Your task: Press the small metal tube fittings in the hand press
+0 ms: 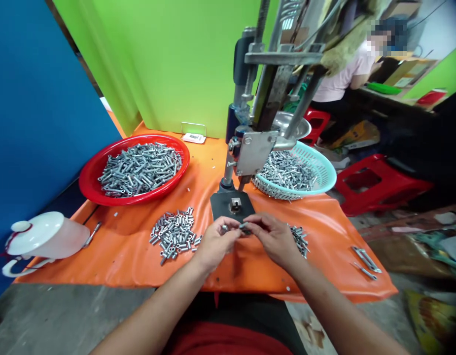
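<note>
My left hand [220, 239] and my right hand [270, 235] meet in front of the black base [220, 203] of a hand press [255, 153]. Both are closed, fingertips pinched together around small metal parts; a short metal tube seems to be in the left fingers, and the piece in the right is too small to make out. Just behind them, a small metal fixture block [235, 204] sits on the press base. A loose pile of short metal tubes [176, 234] lies left of my left hand. Thin metal pins [299, 241] lie partly hidden behind my right hand.
A red basin [89, 185] of metal tubes stands back left, a light-blue basket [326, 172] of thin metal parts back right. A white teapot [52, 236] is at the left edge, tools [366, 261] at the right. A person [351, 69] sits beyond, near red stools [379, 185].
</note>
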The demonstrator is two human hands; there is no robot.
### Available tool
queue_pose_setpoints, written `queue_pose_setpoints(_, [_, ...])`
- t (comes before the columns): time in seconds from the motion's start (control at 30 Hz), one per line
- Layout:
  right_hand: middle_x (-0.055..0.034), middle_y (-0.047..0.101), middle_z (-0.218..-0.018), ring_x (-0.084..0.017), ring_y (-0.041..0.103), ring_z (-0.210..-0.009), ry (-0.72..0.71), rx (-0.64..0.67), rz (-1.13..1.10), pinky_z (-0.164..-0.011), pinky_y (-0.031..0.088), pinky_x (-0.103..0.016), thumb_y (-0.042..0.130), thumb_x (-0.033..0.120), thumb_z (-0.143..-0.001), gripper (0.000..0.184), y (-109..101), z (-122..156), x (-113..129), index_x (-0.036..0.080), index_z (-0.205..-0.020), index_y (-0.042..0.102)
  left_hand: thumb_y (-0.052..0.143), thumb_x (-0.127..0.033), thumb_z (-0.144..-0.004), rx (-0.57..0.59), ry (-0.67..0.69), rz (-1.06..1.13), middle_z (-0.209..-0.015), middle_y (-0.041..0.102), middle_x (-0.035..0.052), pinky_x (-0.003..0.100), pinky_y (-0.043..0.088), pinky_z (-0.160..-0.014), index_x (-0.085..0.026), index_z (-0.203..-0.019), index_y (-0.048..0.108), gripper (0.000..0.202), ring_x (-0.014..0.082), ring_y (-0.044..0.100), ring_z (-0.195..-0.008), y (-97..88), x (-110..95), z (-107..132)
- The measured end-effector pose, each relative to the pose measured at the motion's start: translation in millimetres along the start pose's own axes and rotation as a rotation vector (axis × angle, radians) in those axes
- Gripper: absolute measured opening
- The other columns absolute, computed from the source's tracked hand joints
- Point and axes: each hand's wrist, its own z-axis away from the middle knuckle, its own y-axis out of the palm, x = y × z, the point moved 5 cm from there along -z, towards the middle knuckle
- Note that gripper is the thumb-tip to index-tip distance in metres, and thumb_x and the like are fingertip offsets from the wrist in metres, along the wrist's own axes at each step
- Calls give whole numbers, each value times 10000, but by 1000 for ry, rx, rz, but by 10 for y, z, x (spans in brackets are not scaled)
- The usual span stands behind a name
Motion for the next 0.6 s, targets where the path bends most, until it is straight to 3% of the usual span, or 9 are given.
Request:
queue_pose_setpoints(0.13, [-51, 629, -877, -142, 592, -814, -178, -48, 299, -734, 471, -258, 520, 302, -890, 189, -2, -277, -32, 198, -958, 662, 598, -179, -759, -270, 383, -590, -708, 514, -31, 224, 388, -633, -179, -1020, 561, 264, 94, 479, -638, -179, -253, -170])
queue_pose_setpoints(0.23, [-65, 627, -903, -155, 586, -846, -313, -48, 504, -776, 465, -275, 492, 263, -902, 200, 76, -411, -27, 192, -976, 664, 579, -159, -767, -273, 470, -842, -862, 600, 21, 268, 436, -714, -185, -1145, 523, 383, 143, 553, -761, -186, -331, -329])
queue_pose_setpoints(0.33, [-61, 636, -887, -165, 579, -834, -383, -76, 646, -764, 453, -286, 498, 216, -890, 186, 154, -474, -10, 197, -949, 673, 569, -161, -783, -219, 494, -967, -1002, 641, 61, 305, 459, -798, -188, -1134, 542, 353, 186, 593, -892, -154, -353, -454])
queue_pose_setpoints(0.47, [-52, 645, -946, -159, 596, -869, -309, -71, 582, -773, 455, -271, 502, 284, -901, 220, 104, -450, -38, 210, -1055, 642, 531, -206, -830, -232, 510, -1075, -998, 668, 59, 310, 467, -784, -203, -1094, 570, 267, 201, 614, -901, -132, -349, -518])
queue_pose_setpoints(0.53, [-49, 645, -978, -148, 606, -860, -202, -53, 507, -749, 460, -253, 503, 348, -902, 289, -46, -361, -108, 209, -1137, 597, 526, -241, -844, -253, 505, -1106, -965, 673, 46, 295, 464, -739, -215, -1092, 572, 253, 194, 621, -861, -132, -333, -523])
queue_pose_setpoints(0.6, [-41, 648, -966, -139, 611, -825, -75, -58, 489, -714, 455, -242, 492, 375, -902, 275, -291, -207, -214, 213, -1090, 610, 524, -266, -852, -274, 500, -1125, -909, 672, 32, 276, 453, -691, -221, -1073, 577, 232, 179, 621, -804, -134, -315, -519])
